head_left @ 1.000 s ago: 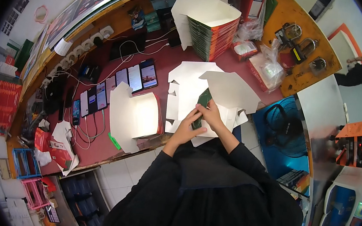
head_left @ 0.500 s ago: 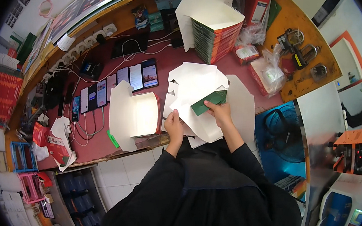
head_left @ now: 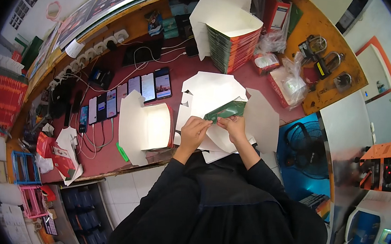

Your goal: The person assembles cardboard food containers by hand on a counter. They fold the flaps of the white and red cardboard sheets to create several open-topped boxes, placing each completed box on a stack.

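Note:
Flat cardboard box blanks [head_left: 210, 87], white on the inside, lie in a loose pile at the desk's front edge. A part of the top blank is turned over so that its green printed flap [head_left: 228, 110] faces up. My left hand [head_left: 193, 133] pinches the near left end of this flap between thumb and fingers. Close beside it, my right hand [head_left: 234, 129] grips the flap's near edge, thumb on top. The fingertips of both hands almost meet. Under my right hand, the undersides of the lower blanks are hidden.
Left of the pile stands a nest of folded boxes [head_left: 157, 125]. A taller stack of boxes [head_left: 233, 48] rises behind. Several phones [head_left: 148, 88] with cables lie at left. A green marker [head_left: 122, 151] rests near the front edge; padlocks [head_left: 333, 60] sit at right.
My left hand has moved up and right from the blank's edge onto the green flap. My right hand has shifted slightly down and left, and the flap now looks bent.

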A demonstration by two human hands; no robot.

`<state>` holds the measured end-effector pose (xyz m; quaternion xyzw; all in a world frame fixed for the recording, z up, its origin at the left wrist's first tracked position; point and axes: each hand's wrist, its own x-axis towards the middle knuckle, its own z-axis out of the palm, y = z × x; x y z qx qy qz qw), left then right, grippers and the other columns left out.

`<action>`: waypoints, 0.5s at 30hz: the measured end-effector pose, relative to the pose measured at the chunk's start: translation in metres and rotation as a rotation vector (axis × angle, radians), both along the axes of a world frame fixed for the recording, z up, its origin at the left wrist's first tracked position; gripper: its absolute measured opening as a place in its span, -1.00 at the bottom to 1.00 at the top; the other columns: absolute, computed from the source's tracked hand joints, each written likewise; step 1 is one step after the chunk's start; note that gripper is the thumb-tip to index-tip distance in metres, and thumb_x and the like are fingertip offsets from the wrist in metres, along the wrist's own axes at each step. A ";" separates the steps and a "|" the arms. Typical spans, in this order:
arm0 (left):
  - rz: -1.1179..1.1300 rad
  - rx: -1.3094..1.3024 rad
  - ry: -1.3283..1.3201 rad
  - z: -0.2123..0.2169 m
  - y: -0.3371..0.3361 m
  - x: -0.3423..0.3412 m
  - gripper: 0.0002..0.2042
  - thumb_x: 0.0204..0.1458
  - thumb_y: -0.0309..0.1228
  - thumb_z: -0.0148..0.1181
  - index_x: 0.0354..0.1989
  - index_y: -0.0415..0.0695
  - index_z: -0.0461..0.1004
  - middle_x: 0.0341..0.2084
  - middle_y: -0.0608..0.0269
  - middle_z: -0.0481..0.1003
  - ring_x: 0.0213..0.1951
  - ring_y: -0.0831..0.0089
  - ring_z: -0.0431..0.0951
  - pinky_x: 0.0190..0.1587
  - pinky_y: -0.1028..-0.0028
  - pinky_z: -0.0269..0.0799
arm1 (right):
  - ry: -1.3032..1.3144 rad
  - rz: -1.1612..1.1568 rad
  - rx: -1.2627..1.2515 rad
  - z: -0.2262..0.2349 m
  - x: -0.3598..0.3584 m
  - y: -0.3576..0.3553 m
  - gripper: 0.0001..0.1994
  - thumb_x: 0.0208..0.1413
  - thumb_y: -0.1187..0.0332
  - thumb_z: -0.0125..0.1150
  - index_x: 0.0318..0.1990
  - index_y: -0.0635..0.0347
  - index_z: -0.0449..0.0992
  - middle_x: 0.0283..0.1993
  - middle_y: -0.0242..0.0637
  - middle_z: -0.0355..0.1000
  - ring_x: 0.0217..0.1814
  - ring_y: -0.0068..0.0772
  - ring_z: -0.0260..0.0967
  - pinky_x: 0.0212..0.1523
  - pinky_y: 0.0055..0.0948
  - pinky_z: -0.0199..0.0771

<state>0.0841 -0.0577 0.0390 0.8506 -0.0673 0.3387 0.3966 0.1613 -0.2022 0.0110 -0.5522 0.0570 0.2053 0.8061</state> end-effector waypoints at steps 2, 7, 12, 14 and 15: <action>0.009 0.040 0.008 0.002 0.001 0.000 -0.89 -0.14 -0.57 0.25 -0.39 -0.18 0.58 -0.56 0.22 0.49 -0.43 0.32 0.45 -0.37 0.45 0.36 | -0.028 0.010 0.007 0.004 -0.004 0.003 -0.77 -0.13 0.67 0.24 -0.24 0.35 0.45 -0.26 -0.22 0.47 -0.28 -0.37 0.47 -0.26 -0.42 0.58; 0.141 -0.044 0.100 0.004 -0.013 0.005 -0.90 -0.08 -0.49 0.23 -0.37 -0.18 0.58 -0.59 0.21 0.47 -0.47 0.32 0.46 -0.44 0.45 0.36 | -0.432 0.180 -0.235 0.002 -0.018 0.012 -0.68 -0.12 0.54 0.30 -0.20 0.41 0.35 -0.27 -0.10 0.41 -0.22 -0.33 0.45 -0.27 -0.45 0.54; 0.051 -0.575 0.662 -0.010 -0.013 0.004 -0.60 0.08 -0.10 0.10 -0.32 -0.30 0.54 -0.62 0.15 0.48 -0.47 0.30 0.55 -0.35 0.48 0.43 | -0.568 0.379 -0.504 0.002 -0.014 0.006 -0.59 -0.21 0.47 0.27 -0.20 0.29 0.22 -0.22 -0.05 0.33 -0.13 -0.14 0.38 -0.23 -0.31 0.43; 0.127 -0.284 0.644 -0.012 -0.017 0.007 -0.55 0.02 -0.05 0.14 -0.30 -0.30 0.52 -0.60 0.15 0.48 -0.47 0.28 0.55 -0.36 0.44 0.44 | -0.772 0.386 -0.776 -0.005 -0.019 0.003 -0.60 -0.30 0.53 0.16 -0.21 0.28 0.21 -0.24 0.10 0.31 -0.13 0.15 0.33 -0.23 -0.16 0.38; 0.201 0.007 0.616 -0.013 -0.018 0.009 -0.50 -0.04 0.00 0.19 -0.29 -0.31 0.50 -0.59 0.14 0.49 -0.48 0.26 0.55 -0.38 0.41 0.44 | -0.768 0.383 -0.777 -0.009 -0.021 0.003 -0.60 -0.30 0.53 0.16 -0.21 0.28 0.21 -0.24 0.10 0.31 -0.13 0.15 0.33 -0.23 -0.16 0.38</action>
